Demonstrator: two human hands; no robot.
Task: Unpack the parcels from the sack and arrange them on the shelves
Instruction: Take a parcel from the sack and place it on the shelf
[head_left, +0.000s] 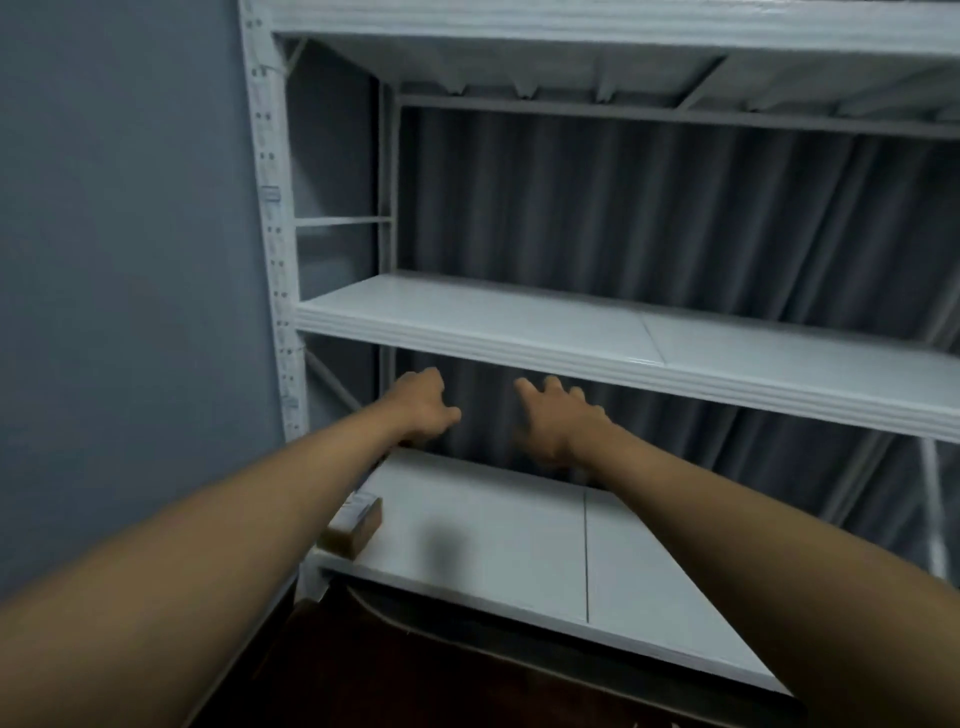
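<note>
A white metal shelving unit fills the view. Both my arms reach over its lower shelf (493, 525), under the middle shelf (519, 332). My left hand (421, 405) hangs at the back left with its fingers curled, and nothing shows in it. My right hand (556, 421) is a little to the right, fingers spread and loosely bent, holding nothing. A small brown cardboard parcel (353, 525) with a white label lies at the lower shelf's front left corner, partly hidden by my left forearm. The sack is not clearly in view.
A grey-blue wall (130, 260) stands close on the left beside the shelf upright (270, 208). A grey pleated curtain (649, 208) hangs behind the shelves. The top shelf (571, 26) is overhead. A dark brown surface (415, 675) lies below the lower shelf's front edge.
</note>
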